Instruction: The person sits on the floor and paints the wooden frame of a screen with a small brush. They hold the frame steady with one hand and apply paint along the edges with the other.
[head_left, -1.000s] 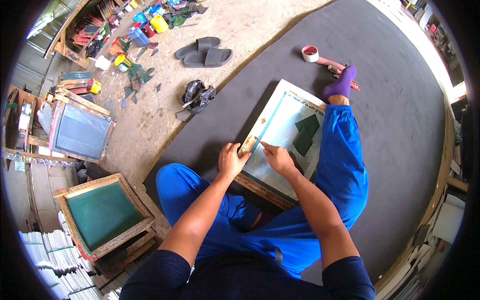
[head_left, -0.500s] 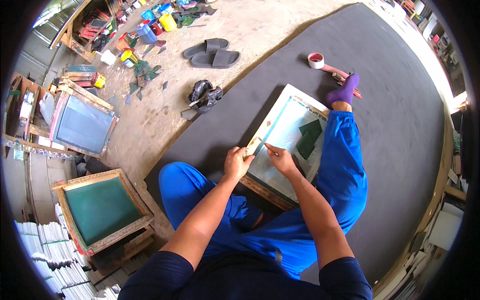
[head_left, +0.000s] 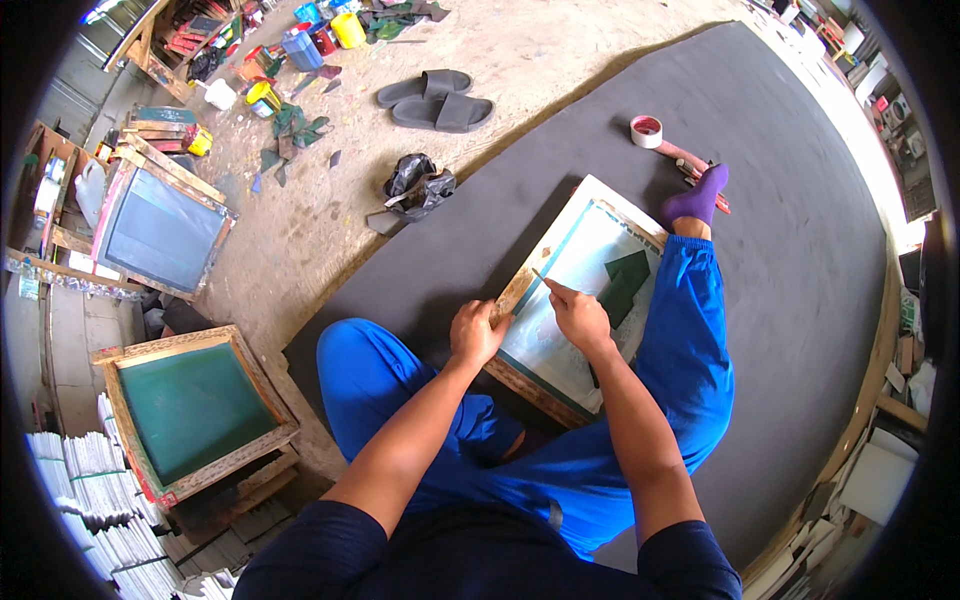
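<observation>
A silk-screen frame [head_left: 530, 388] of pale wood lies tilted across my lap and the dark mat, its mesh whitish with a blue border. My left hand [head_left: 478, 332] is closed on the frame's left rail, thumb on top. Over the mesh beside that rail, my right hand [head_left: 581, 317] is closed on a thin, pointed tool [head_left: 539, 275]; most of it is hidden in the fingers, so its kind is unclear. A dark green scrap [head_left: 626, 284] lies on the mesh, just right of my right hand.
A tape roll [head_left: 646, 131] and red-handled tools [head_left: 722, 205] lie near my purple-socked foot [head_left: 697, 200]. Black sandals [head_left: 455, 112], a black plastic bag [head_left: 418, 188] and paint pots [head_left: 263, 98] are on the floor. Another screen, green-meshed [head_left: 195, 410], stands at left.
My right hand and the tool have moved up along the left rail, away from my left hand. My left hand stays on the rail. The whole view has shifted slightly.
</observation>
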